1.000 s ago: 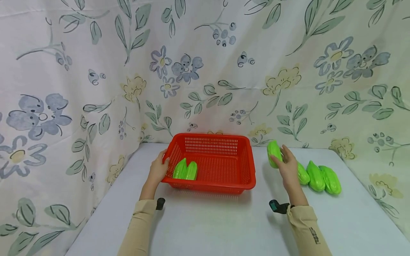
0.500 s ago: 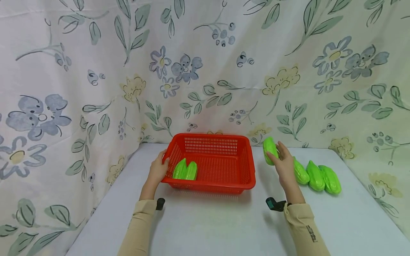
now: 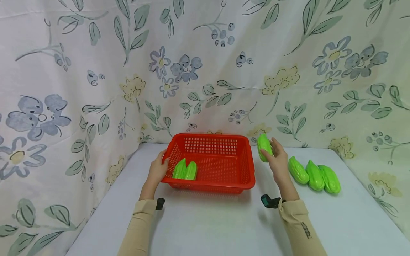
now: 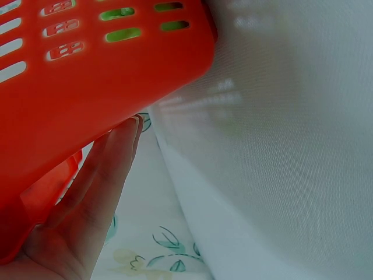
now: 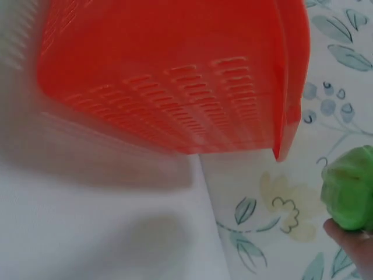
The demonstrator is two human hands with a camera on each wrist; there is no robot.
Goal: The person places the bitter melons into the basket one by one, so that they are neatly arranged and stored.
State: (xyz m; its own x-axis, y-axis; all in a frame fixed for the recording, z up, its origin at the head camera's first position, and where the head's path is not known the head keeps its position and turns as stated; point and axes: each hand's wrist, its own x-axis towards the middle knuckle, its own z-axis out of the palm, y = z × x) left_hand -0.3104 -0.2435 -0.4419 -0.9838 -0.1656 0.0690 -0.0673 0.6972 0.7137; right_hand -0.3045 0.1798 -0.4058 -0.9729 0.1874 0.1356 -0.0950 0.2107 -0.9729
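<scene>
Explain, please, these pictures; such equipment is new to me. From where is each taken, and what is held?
No machine: a person works bare-handed. The wide view comes from the head, looking forward and down; the other two come from the left and right wrists. On the white table is a red basket with two green pieces inside; three loose green pieces lie to its right. The left hand holds the basket at its left side. The right hand has another green piece in its grip, raised beside the basket.

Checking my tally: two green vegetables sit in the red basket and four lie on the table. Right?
Not four: the head view shows three vegetables on the table; another is in the right grip. Two do sit in the basket.
</scene>
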